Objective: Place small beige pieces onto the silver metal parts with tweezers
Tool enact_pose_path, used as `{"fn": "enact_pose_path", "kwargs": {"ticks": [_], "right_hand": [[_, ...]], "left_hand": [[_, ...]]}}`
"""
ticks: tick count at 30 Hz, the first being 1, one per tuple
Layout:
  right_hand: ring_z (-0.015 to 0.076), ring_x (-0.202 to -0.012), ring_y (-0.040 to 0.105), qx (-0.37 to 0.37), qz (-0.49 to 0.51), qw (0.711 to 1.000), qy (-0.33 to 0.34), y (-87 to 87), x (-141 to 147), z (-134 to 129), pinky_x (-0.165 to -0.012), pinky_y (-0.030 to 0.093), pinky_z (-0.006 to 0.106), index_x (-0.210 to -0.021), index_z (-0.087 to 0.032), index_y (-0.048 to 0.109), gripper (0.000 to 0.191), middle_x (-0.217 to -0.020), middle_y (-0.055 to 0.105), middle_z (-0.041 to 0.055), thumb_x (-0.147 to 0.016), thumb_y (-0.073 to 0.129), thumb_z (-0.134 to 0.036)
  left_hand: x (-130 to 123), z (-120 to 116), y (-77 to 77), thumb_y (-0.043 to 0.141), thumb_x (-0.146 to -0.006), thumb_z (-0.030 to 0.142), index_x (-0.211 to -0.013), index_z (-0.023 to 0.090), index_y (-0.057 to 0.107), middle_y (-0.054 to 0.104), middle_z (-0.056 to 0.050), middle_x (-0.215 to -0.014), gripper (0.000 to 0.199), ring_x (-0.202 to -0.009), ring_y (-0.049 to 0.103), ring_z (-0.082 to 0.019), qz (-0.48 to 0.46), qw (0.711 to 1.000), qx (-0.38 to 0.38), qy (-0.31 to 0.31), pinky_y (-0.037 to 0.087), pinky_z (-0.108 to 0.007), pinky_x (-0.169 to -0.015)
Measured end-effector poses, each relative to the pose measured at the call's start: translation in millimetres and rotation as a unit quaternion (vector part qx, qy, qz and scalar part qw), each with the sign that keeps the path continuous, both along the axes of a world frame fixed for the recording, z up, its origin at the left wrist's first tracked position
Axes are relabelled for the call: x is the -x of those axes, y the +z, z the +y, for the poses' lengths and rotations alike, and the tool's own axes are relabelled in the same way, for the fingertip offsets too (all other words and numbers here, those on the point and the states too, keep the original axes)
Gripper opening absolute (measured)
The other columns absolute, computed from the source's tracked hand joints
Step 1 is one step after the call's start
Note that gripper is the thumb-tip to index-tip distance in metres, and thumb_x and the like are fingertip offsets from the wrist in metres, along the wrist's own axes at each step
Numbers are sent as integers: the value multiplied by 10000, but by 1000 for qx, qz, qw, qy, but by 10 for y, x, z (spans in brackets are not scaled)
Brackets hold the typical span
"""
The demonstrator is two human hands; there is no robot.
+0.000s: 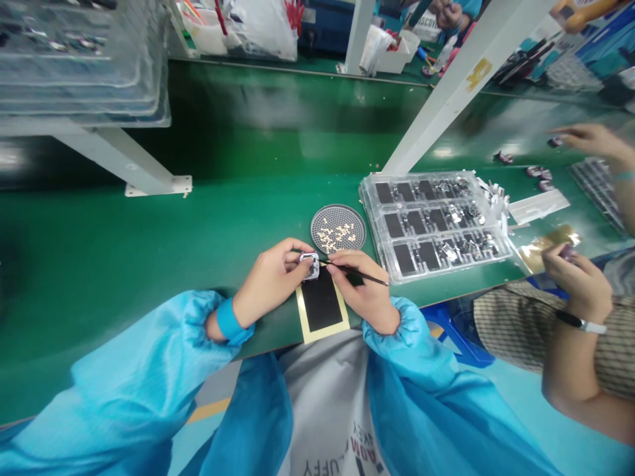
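My left hand (272,276) pinches a small whitish device casing (311,266) with dark parts inside, held over the top end of a black pad with a yellow border (322,301). In my right hand (364,291) are thin black tweezers (364,274), gripped like a pen, their tip close to the casing's right side. Whether the tip touches the casing I cannot tell. Just beyond both hands lies a round grey perforated dish (338,213) with several tiny cream-coloured pieces (342,233) on it.
Stacked clear trays (370,218) of small black and silver parts lie to the right. White slanted posts (426,99) rise from the green bench (238,211). A co-worker's hands (578,281) hold parts at far right. More clear trays (89,73) sit on a shelf upper left.
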State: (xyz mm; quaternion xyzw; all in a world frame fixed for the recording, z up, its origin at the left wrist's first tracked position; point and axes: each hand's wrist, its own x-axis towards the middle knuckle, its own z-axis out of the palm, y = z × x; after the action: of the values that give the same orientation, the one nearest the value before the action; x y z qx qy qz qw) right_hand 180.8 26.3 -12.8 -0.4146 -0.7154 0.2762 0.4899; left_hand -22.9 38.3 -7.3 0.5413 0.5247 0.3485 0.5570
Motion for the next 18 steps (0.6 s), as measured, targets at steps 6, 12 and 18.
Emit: {"fn": "enact_pose_path", "kwargs": {"ticks": [6,12,18], "right_hand": [[206,-1052,713,-31,36,999,17,-31,-19,14,-922,619,398,-1069,-234,672,220,-1063,747,68,-900,711,-98],[199,-1002,720,-16,61,998,2,-4,-30,7,-902,617,398,-1025,-227,676,189,-1031,748,67,-898,711,-91],[193,-982,727,-8,74,997,5,11,-22,-1,-884,622,383,-1003,-220,676,179,-1008,758,61,-892,717,-86]], "left_hand": [[1,16,41,731,-897,346,-1076,167,667,749,-43,-878,261,-768,713,-161,-28,999,16,13,555,-189,-621],[-15,35,57,751,-871,409,-1120,151,698,750,-80,-931,363,-764,715,-182,-42,998,33,24,563,-188,-554],[-12,33,50,760,-859,421,-1132,150,712,748,-80,-928,388,-766,711,-182,-39,998,33,28,566,-182,-543]]}}
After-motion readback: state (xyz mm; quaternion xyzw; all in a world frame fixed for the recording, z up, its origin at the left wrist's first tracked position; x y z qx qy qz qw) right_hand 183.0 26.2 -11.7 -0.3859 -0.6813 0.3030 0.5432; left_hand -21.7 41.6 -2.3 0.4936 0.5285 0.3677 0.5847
